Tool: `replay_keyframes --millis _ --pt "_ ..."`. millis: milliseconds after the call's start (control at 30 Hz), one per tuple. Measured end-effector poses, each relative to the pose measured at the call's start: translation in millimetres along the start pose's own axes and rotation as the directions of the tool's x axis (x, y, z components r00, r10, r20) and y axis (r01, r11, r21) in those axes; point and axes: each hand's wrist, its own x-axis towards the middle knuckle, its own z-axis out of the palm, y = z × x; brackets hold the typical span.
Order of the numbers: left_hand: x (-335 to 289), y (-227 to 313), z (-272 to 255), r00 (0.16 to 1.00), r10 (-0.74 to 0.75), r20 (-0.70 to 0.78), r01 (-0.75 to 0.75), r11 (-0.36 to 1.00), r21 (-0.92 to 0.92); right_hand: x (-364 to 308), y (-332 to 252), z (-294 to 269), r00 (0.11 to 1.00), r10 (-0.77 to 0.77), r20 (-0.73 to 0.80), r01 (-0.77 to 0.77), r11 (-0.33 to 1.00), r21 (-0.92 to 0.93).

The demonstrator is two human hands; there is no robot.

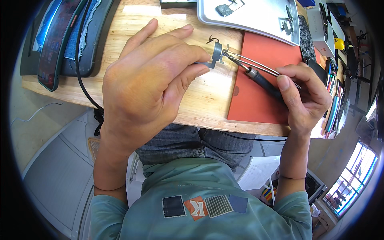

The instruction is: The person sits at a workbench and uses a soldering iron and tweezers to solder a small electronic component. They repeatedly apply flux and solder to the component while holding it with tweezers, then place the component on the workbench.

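My left hand (150,76) is closed in a pinch on a small dark grey electronic part (216,54). The part has a flat arm, a rounded end and short dark wires (213,39) curling off its far side. My right hand (306,94) grips thin silver tweezers (256,63) between thumb and forefinger. Below them, a black-handled soldering iron (262,82) runs up from the same hand, though how the fingers hold it is partly hidden. The tips of both tools meet at the right side of the part, above the wooden table (200,102).
An orange-red mat (256,106) lies under the tools. Beyond it, a white tray (250,26) carries small dark parts. At the left, a phone (58,44) leans near a dark case, with a black cable (80,76) crossing in front. Boxes (322,36) and pens crowd the right.
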Motion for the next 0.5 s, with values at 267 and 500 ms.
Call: replay_keyframes --millis 267,500 --pt "-0.4 -0.4 0.1 1.000 -0.001 0.002 0.001 1.000 -0.005 0.2 0.7 -0.4 1.000 -0.008 0.006 0.008 1.000 0.022" --pt "-0.5 0.0 -0.5 1.000 -0.001 0.006 0.001 1.000 -0.002 -0.3 0.2 -1.1 1.000 0.001 0.006 -0.001 1.000 0.015"
